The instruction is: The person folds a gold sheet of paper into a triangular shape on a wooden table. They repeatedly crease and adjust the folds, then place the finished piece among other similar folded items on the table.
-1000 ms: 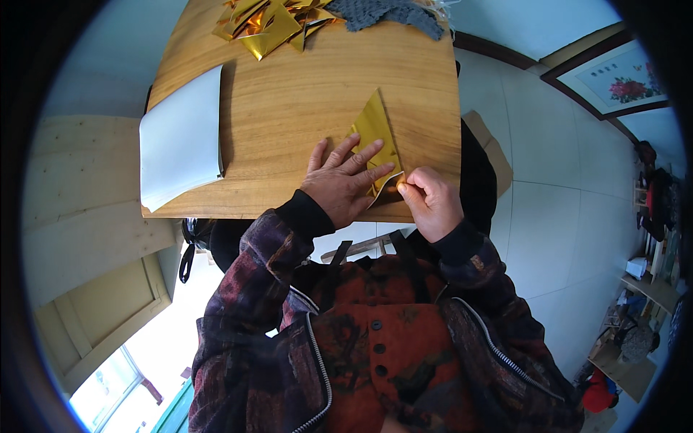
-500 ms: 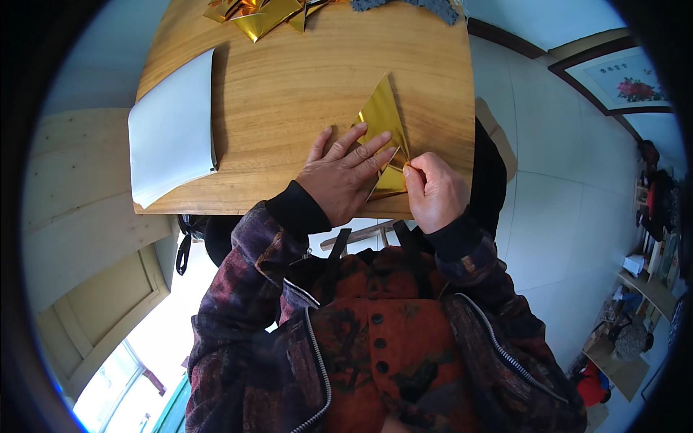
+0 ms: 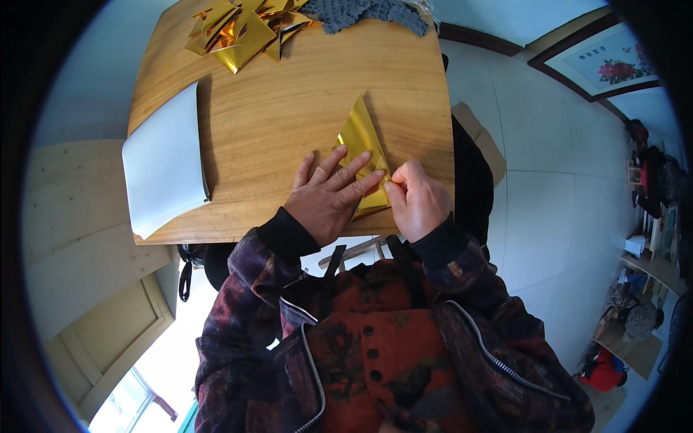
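Observation:
A sheet of shiny gold foil paper (image 3: 357, 131), folded to a tall point, lies near the front edge of the wooden table (image 3: 267, 115). My left hand (image 3: 323, 198) rests flat across its left side, fingers spread, covering part of the folds. At the paper's right edge, my right hand (image 3: 419, 202) is closed in a pinch, thumb and forefinger on the foil. The lower part of the paper is partly hidden between the two hands.
A stack of white sheets (image 3: 164, 162) lies at the table's left. Several folded gold foil pieces (image 3: 249, 37) are heaped at the far side, beside a dark grey textured cloth (image 3: 372, 14). A brown cardboard piece (image 3: 480, 141) stands off the table's right edge.
The whole view has shifted, showing more of the far heap. The fold under my left fingers looks flatter, its pale raised edge less visible. Both hands stay on the paper.

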Tool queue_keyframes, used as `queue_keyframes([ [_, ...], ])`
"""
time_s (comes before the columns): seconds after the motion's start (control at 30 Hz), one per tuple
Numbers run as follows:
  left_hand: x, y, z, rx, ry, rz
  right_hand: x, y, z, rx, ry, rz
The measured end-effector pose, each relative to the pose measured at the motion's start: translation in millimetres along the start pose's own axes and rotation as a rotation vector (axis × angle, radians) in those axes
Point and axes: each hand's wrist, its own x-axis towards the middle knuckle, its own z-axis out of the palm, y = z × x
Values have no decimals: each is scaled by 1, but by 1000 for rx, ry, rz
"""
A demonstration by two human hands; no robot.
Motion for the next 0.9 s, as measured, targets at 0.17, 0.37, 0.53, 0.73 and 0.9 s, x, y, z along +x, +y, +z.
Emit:
queue_keyframes([
  [0.17, 0, -1, 2, 9, -8, 6, 0, 0, 0, -5, -6, 9],
  [0.37, 4, 2, -1, 35, -51, -21, 1, 4, 3, -7, 19, 3],
  [0.53, 3, 2, -1, 32, -55, -40, 0, 7, 4, 26, 66, -41],
  [0.73, 2, 0, 1, 33, -49, -28, -10, 8, -3, 113, 34, -54],
  [0.9, 2, -2, 2, 37, -36, -11, -17, 11, -3, -7, 38, -186],
])
